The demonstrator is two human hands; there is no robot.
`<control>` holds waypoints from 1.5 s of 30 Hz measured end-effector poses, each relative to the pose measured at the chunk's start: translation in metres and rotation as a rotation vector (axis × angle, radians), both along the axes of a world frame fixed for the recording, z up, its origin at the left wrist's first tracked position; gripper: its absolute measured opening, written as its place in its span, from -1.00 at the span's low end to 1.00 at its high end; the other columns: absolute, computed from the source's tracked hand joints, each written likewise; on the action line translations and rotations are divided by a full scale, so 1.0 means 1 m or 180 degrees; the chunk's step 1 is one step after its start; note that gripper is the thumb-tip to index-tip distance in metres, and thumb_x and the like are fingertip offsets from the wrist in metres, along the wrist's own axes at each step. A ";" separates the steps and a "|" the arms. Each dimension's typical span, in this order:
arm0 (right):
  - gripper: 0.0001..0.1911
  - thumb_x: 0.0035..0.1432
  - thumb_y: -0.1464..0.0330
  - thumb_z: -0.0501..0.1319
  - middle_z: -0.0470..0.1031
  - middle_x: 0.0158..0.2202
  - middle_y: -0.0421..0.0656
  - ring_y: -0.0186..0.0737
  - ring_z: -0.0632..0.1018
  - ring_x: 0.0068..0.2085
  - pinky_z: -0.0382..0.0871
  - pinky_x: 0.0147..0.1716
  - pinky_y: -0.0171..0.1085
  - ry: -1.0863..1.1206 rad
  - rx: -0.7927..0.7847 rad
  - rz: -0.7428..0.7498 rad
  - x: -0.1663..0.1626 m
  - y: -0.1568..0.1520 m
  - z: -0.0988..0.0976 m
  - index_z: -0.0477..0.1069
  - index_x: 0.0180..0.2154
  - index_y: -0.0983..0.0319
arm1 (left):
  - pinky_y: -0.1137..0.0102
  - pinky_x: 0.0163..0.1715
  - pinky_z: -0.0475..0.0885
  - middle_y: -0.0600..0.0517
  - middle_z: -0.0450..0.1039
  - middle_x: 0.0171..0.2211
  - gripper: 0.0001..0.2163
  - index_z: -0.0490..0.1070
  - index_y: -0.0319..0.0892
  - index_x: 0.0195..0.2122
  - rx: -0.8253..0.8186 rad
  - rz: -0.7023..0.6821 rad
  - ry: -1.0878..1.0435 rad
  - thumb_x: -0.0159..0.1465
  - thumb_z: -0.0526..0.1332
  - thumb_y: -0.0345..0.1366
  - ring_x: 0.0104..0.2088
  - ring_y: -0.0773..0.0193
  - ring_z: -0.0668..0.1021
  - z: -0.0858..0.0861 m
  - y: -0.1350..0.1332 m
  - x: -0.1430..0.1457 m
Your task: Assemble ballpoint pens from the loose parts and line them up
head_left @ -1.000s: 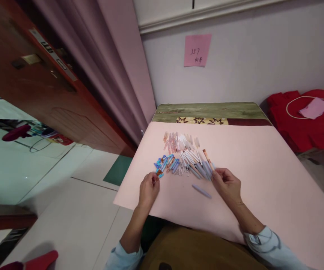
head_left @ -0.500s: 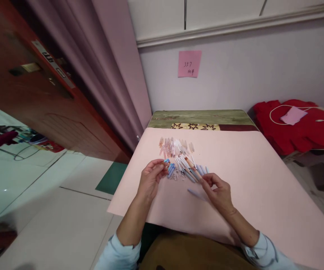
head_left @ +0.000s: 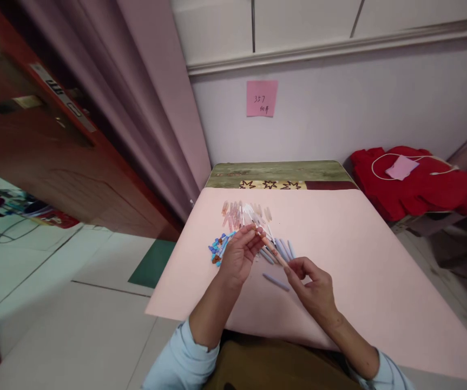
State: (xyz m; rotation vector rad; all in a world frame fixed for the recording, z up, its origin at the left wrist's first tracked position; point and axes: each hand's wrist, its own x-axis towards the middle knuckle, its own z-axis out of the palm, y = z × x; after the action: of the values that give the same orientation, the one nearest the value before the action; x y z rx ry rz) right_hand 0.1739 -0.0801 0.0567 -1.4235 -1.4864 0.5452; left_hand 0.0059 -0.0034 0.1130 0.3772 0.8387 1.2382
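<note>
Left hand [head_left: 239,253] and right hand [head_left: 311,283] gripping opposite ends of a slim peach pen [head_left: 274,251] over smooth pink paper [head_left: 363,281]; stubby blue pieces [head_left: 216,245] lying beside left hand; rumpled red cloth [head_left: 423,192] sitting beyond right.

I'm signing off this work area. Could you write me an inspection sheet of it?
Surface: pale pink sheet over a table.
Job's things: peach pen barrel, held up; lavender barrel lying apart; blue and brown pieces; pinkish sticks behind.
Clutter: red cloth with a pink slip on it, beside the table.
Hands: right hand grips the peach pen barrel; left hand at its upper end, exact hold unclear.
Cables: white cord looped on the red cloth.
Surroundings: brown door, purple curtain, pink note on wall.
</note>
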 end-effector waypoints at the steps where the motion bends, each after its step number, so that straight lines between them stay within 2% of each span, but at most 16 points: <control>1: -0.81 0.17 0.23 0.20 0.32 -0.55 -0.27 -0.39 0.34 -0.51 0.24 -0.56 -0.44 -0.0005 0.0019 0.0004 0.000 -0.001 0.000 0.42 -0.38 0.21 | 0.41 -0.20 0.51 -0.05 0.58 -0.31 -0.80 0.47 -0.26 -0.24 -0.0025 0.0021 -0.0016 0.08 0.33 -0.47 -0.28 0.28 0.62 0.000 0.000 0.000; 8: -0.82 0.17 0.24 0.21 0.32 -0.55 -0.27 -0.39 0.33 -0.51 0.24 -0.56 -0.45 -0.0032 0.0051 -0.0018 0.001 -0.002 -0.001 0.41 -0.39 0.21 | 0.41 -0.19 0.50 -0.05 0.58 -0.31 -0.80 0.47 -0.26 -0.25 -0.0044 0.0075 -0.0028 0.08 0.34 -0.45 -0.29 0.29 0.62 -0.001 0.001 0.002; 15: -0.80 0.16 0.22 0.21 0.31 -0.55 -0.27 -0.39 0.33 -0.52 0.19 -0.61 -0.46 -0.0004 -0.0072 -0.0074 -0.002 -0.002 0.002 0.40 -0.40 0.20 | 0.36 -0.13 0.47 -0.05 0.58 -0.31 -0.75 0.47 -0.27 -0.25 0.0189 0.0117 0.0069 0.02 0.38 -0.44 -0.28 0.28 0.61 -0.004 -0.001 0.005; 23: -0.79 0.15 0.21 0.22 0.35 -0.54 -0.26 -0.38 0.35 -0.51 0.29 -0.49 -0.41 0.0188 -0.0143 -0.0085 -0.009 0.001 0.005 0.41 -0.40 0.21 | 0.36 -0.14 0.46 -0.04 0.57 -0.33 -0.75 0.49 -0.27 -0.29 0.0308 0.0230 0.0234 -0.02 0.41 -0.40 -0.30 0.30 0.59 -0.006 0.002 0.008; 29: -0.72 0.15 0.16 0.22 0.40 -0.53 -0.26 -0.36 0.39 -0.52 0.31 -0.51 -0.40 0.0368 -0.0403 0.0063 -0.011 0.002 0.005 0.46 -0.21 0.22 | 0.35 -0.19 0.47 -0.04 0.56 -0.36 -0.77 0.48 -0.27 -0.31 0.0429 0.0266 0.0278 -0.01 0.40 -0.38 -0.33 0.29 0.59 -0.002 -0.001 0.008; 33: -0.76 0.15 0.15 0.20 0.51 -0.48 -0.22 -0.33 0.46 -0.51 0.33 -0.49 -0.39 0.0093 -0.0634 0.0218 -0.010 0.002 0.005 0.48 -0.31 0.19 | 0.33 -0.23 0.48 -0.03 0.56 -0.37 -0.76 0.47 -0.26 -0.30 0.0444 0.0223 0.0339 0.00 0.40 -0.38 -0.35 0.28 0.58 -0.001 -0.004 0.009; 36: -0.76 0.14 0.15 0.21 0.54 -0.45 -0.19 -0.30 0.50 -0.47 0.35 -0.46 -0.37 -0.0103 -0.0624 0.0176 -0.009 0.002 0.005 0.50 -0.37 0.18 | 0.31 -0.21 0.47 -0.03 0.55 -0.36 -0.73 0.47 -0.25 -0.27 0.0509 0.0235 0.0449 -0.02 0.41 -0.37 -0.35 0.29 0.58 -0.001 -0.007 0.012; 42: -0.76 0.14 0.17 0.22 0.56 -0.41 -0.18 -0.30 0.51 -0.46 0.39 -0.44 -0.37 0.0063 -0.0558 0.0184 -0.008 0.001 0.000 0.53 -0.34 0.18 | 0.30 -0.23 0.48 -0.06 0.55 -0.34 -0.76 0.48 -0.27 -0.27 0.0756 0.0282 0.0599 0.10 0.36 -0.23 -0.33 0.27 0.58 -0.002 -0.011 0.014; 45: -0.76 0.14 0.16 0.23 0.56 -0.41 -0.18 -0.30 0.52 -0.44 0.41 -0.41 -0.36 0.0113 -0.0490 0.0164 -0.008 0.000 -0.003 0.52 -0.30 0.19 | 0.31 -0.24 0.48 -0.04 0.54 -0.36 -0.77 0.48 -0.26 -0.28 0.0766 0.0304 0.0602 0.10 0.35 -0.23 -0.35 0.28 0.57 -0.004 -0.010 0.015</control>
State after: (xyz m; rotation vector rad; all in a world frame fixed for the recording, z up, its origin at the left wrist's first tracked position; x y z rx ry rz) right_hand 0.1656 -0.0802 0.0536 -1.4889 -1.4822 0.7266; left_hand 0.0206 -0.0132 0.1092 0.6628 0.8781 1.4131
